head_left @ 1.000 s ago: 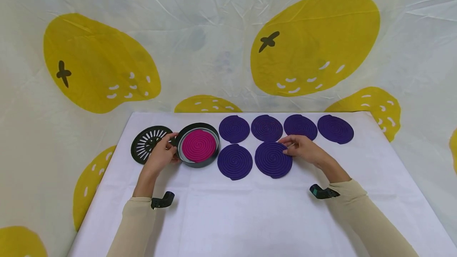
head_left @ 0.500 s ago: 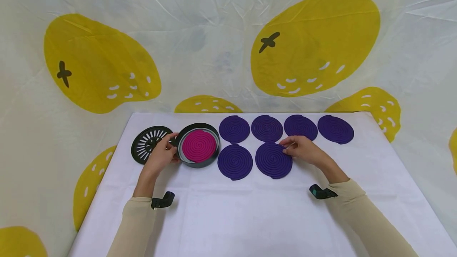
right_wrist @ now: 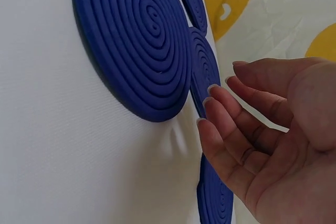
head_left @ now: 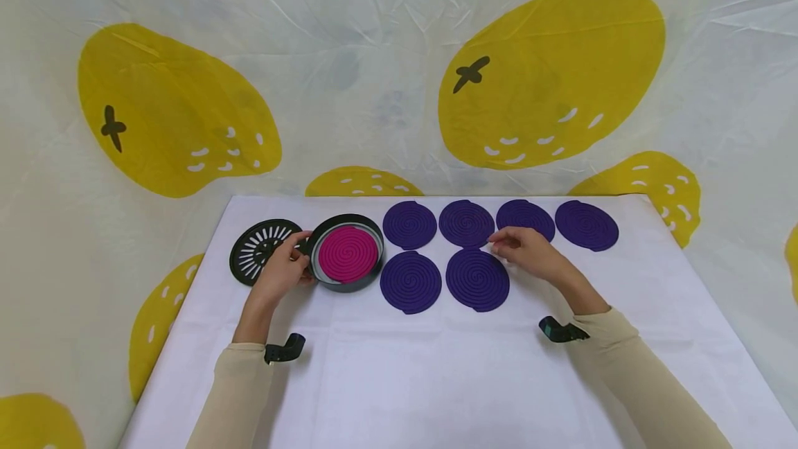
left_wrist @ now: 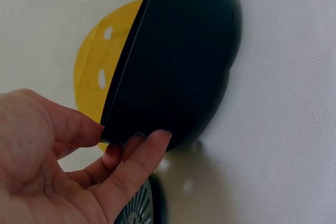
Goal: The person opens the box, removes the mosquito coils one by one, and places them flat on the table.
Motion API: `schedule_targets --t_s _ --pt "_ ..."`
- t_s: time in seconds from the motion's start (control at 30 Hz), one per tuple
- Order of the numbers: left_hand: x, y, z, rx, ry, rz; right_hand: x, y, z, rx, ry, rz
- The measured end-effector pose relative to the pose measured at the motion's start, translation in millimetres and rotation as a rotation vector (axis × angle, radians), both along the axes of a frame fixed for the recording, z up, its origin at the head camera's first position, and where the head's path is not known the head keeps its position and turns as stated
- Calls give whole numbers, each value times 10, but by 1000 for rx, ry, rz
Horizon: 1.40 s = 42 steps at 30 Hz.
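My left hand (head_left: 283, 263) grips the left side of a dark round baking pan (head_left: 352, 287). The left wrist view shows thumb and fingers at the wall of the pan (left_wrist: 173, 61). Inside lies a pink spiral coaster (head_left: 347, 253), flat on the pale bottom. My right hand (head_left: 530, 255) is just above the right edge of a purple spiral coaster (head_left: 477, 279) in the front row. In the right wrist view, the fingers of the right hand (right_wrist: 273, 135) are loosely bent, thumb apart, holding nothing; the nearest coaster (right_wrist: 142, 40) lies flat on the cloth.
A second purple coaster (head_left: 410, 282) lies in the front row, and several more, such as the coaster at far right (head_left: 586, 225), line the back edge. A dark slotted disc (head_left: 255, 248) lies behind my left hand. White cloth (head_left: 424, 380) covers the table before a lemon-print curtain (head_left: 349, 102).
The fingers of my right hand have come off the front purple coaster and moved slightly up and away. My left hand and the pan have stayed in place.
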<state>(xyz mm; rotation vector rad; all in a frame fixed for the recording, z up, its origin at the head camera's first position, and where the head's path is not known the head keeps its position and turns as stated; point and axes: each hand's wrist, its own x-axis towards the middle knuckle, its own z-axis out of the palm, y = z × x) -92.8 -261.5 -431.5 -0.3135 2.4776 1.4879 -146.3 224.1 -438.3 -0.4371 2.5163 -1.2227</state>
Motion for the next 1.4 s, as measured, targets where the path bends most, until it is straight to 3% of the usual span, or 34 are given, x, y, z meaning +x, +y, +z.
schedule_targets --t_s 0.7,1.4 --pt "-14 -12 -4 11 -7 5 -13 -307 273 -41 55 56" --pt "-13 -12 13 17 -20 8 -75 -789 319 -69 30 107"
